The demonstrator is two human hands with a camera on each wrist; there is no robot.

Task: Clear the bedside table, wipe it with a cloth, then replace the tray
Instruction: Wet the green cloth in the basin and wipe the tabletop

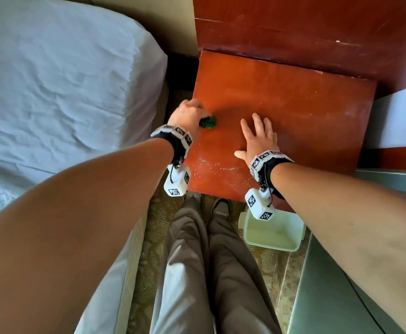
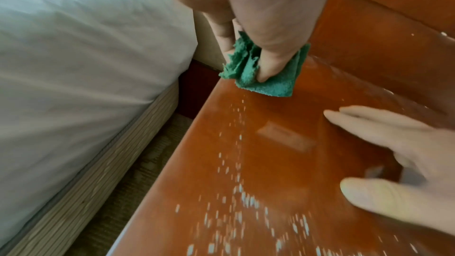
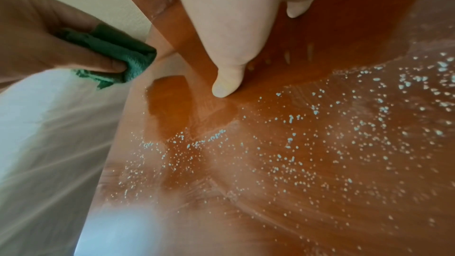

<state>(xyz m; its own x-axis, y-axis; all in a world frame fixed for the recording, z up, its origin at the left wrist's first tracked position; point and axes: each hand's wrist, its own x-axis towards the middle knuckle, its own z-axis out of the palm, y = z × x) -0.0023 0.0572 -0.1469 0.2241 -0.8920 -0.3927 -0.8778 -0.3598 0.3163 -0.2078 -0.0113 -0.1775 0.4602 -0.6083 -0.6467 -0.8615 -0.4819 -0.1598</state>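
Wiping near the bed-side edge of the table [image 1: 293, 112], the left hand [image 1: 187, 114] clutches a bunched green cloth [image 2: 268, 77] and presses it to the wood, fingers curled round it. The right hand [image 1: 257, 136] lies flat with fingers spread, holding nothing, just beside the cloth toward the middle of the top.

My worry is the water droplets [image 3: 307, 143] scattered across the front of the table: a stroke toward that edge could flick them onto the floor or the white bed sheet [image 1: 64, 80] close alongside, and the small wad might smear rather than lift them. The braced palm could also slide on the wet gloss.

A pale plastic tray [image 1: 271, 232] sits on the floor below the front edge, under the right wrist, apart from both hands and not yet replaced.
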